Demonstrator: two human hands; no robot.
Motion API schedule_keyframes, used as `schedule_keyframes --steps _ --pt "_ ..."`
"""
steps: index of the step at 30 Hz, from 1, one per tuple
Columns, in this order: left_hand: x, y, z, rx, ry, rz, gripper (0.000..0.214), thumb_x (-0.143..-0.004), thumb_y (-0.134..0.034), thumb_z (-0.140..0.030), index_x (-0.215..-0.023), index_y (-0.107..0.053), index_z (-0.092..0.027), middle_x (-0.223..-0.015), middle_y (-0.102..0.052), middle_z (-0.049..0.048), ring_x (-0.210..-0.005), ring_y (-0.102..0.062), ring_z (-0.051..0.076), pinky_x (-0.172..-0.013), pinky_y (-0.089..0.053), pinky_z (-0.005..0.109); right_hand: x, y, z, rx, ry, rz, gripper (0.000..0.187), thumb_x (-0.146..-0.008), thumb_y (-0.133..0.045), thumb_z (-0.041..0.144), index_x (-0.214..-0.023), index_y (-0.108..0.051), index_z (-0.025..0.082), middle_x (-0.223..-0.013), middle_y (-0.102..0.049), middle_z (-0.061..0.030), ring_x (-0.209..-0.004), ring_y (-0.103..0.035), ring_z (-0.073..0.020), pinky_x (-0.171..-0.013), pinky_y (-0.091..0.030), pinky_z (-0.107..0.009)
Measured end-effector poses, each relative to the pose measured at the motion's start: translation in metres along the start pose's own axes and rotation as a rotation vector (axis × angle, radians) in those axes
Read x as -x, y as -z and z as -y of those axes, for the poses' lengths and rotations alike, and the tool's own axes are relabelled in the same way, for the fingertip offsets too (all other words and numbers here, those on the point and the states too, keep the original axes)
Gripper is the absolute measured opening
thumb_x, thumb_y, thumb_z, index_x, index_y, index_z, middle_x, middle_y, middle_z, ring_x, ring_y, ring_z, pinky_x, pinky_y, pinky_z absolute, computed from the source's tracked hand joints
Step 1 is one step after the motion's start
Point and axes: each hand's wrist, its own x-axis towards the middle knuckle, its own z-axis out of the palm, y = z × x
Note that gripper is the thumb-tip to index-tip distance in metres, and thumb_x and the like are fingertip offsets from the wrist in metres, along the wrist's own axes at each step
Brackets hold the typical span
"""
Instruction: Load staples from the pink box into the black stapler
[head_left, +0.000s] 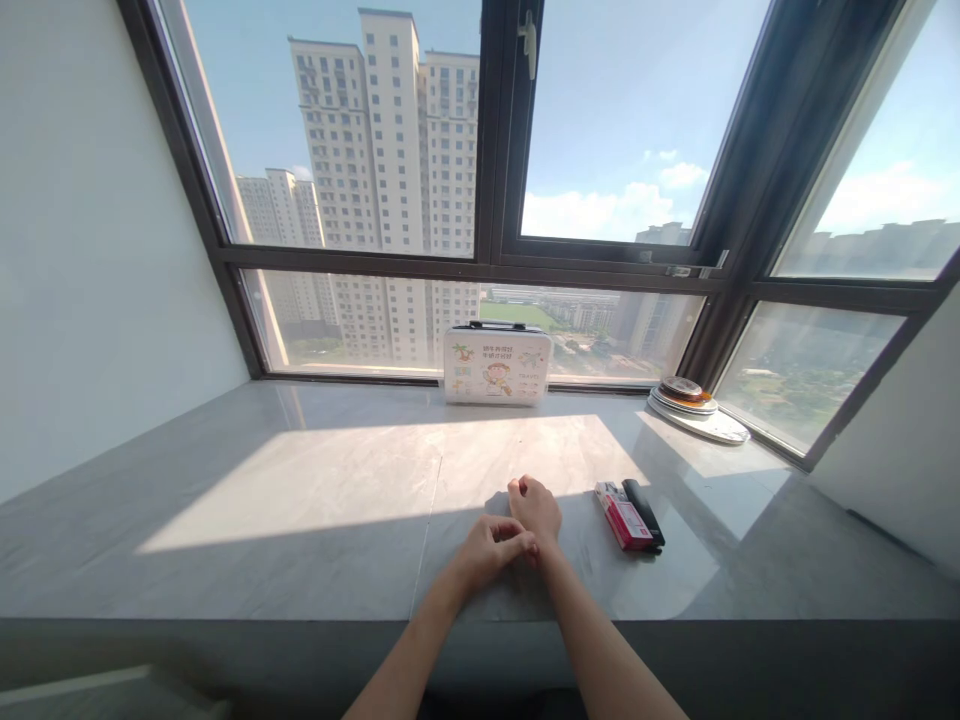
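Observation:
My left hand (491, 550) lies low over the front part of the stone window ledge (337, 570). Its fingers are curled, with thumb and fingertips against the inner side of my right wrist; no object shows in it. Just beyond it, my right hand (537, 508) rests loosely closed on the ledge, fingers bent inward, and I see nothing held. To the right of my hands, a red and white box (625, 520) lies beside a black elongated item (645, 512). Neither hand touches them.
Against the window stands a white case (498, 368) with cartoon print and a black handle. A stack of round plates or lids (694, 408) sits in the right corner. Dark window frames (495, 262) rise behind, and white walls (97, 250) flank the ledge.

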Motion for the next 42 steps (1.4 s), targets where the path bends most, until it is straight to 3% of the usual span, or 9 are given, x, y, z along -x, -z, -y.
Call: schedule_keyframes --steps 3,7,10,14,17,20,24,31,42 --pt "-0.008 0.004 0.006 0.044 -0.029 -0.089 0.045 -0.089 -0.058 -0.057 -0.104 -0.072 -0.017 -0.087 -0.078 0.008 -0.088 -0.073 0.022 -0.086 -0.055 0.035 0.0 0.001 -0.002 -0.024 0.003 -0.006 0.044 -0.101 -0.034 0.045 -0.091 -0.069 0.021 -0.089 -0.073 -0.0076 -0.08 -0.064 -0.02 -0.066 -0.038 -0.027" --pt "-0.013 0.013 0.015 0.031 -0.071 -0.272 0.045 -0.091 -0.056 -0.055 -0.114 -0.065 -0.018 -0.118 -0.073 0.0133 -0.114 -0.067 0.025 -0.101 -0.051 0.039 0.002 0.001 -0.006 -0.053 0.034 -0.025 0.045 -0.102 -0.031 0.043 -0.092 -0.069 0.021 -0.095 -0.073 -0.007 -0.085 -0.064 -0.0195 -0.069 -0.039 -0.026" --pt "-0.016 0.015 0.021 -0.013 -0.094 -0.38 0.04 -0.093 -0.055 -0.044 -0.126 -0.058 -0.02 -0.139 -0.062 0.0124 -0.132 -0.056 0.023 -0.11 -0.045 0.039 0.005 0.0 -0.009 -0.063 0.061 -0.03 0.045 -0.102 -0.029 0.042 -0.094 -0.069 0.022 -0.095 -0.073 -0.0065 -0.085 -0.064 -0.02 -0.071 -0.04 -0.026" --pt "-0.019 0.012 0.027 -0.09 -0.093 -0.473 0.039 -0.091 -0.052 -0.025 -0.13 -0.054 -0.026 -0.146 -0.057 0.0054 -0.141 -0.046 0.019 -0.119 -0.035 0.04 0.009 -0.002 -0.007 -0.052 0.105 -0.047 0.043 -0.1 -0.031 0.039 -0.111 -0.068 0.021 -0.105 -0.073 -0.0093 -0.099 -0.063 -0.0233 -0.081 -0.043 -0.029" --pt "-0.021 0.009 0.03 -0.211 -0.048 -0.571 0.043 -0.089 -0.049 -0.017 -0.13 -0.054 -0.03 -0.151 -0.051 0.0003 -0.149 -0.032 0.019 -0.124 -0.026 0.043 0.011 -0.004 -0.004 -0.036 0.157 -0.08 0.049 -0.097 -0.038 0.035 -0.138 -0.056 0.016 -0.138 -0.061 -0.0133 -0.133 -0.046 -0.0268 -0.106 -0.035 -0.034" --pt "-0.021 0.006 0.032 -0.445 0.005 -0.662 0.05 -0.088 -0.045 -0.012 -0.134 -0.052 -0.03 -0.158 -0.043 -0.0018 -0.155 -0.017 0.019 -0.126 -0.02 0.047 0.013 -0.009 -0.002 0.04 0.207 -0.055 0.063 -0.095 -0.042 0.034 -0.154 -0.038 0.012 -0.157 -0.041 -0.014 -0.15 -0.021 -0.0283 -0.118 -0.019 -0.041" --pt "-0.022 -0.001 0.034 -0.678 0.034 -0.66 0.05 -0.092 -0.04 -0.013 -0.139 -0.051 -0.026 -0.161 -0.037 0.0023 -0.156 -0.011 0.024 -0.125 -0.015 0.056 0.015 -0.019 -0.002 0.186 0.247 0.024 0.066 -0.098 -0.037 0.039 -0.159 -0.029 0.013 -0.163 -0.032 -0.0149 -0.154 -0.012 -0.0286 -0.12 -0.011 -0.046" --pt "-0.032 -0.01 0.04 -0.937 0.126 -0.587 0.047 -0.103 -0.029 -0.03 -0.142 -0.052 -0.02 -0.161 -0.036 0.0119 -0.155 -0.015 0.03 -0.124 -0.013 0.056 0.014 -0.029 -0.01 0.24 0.298 0.014 0.061 -0.103 -0.03 0.042 -0.158 -0.031 0.016 -0.163 -0.028 -0.0162 -0.153 -0.02 -0.029 -0.12 -0.013 -0.047" --pt "-0.03 0.007 0.05 -1.106 0.032 -0.569 0.05 -0.104 -0.031 -0.039 -0.147 -0.048 -0.021 -0.159 -0.039 0.0112 -0.149 -0.029 0.029 -0.123 -0.017 0.053 0.017 -0.031 -0.014 0.26 0.342 -0.004 0.057 -0.105 -0.025 0.035 -0.158 -0.033 0.015 -0.164 -0.028 -0.016 -0.153 -0.019 -0.0267 -0.12 -0.012 -0.046"
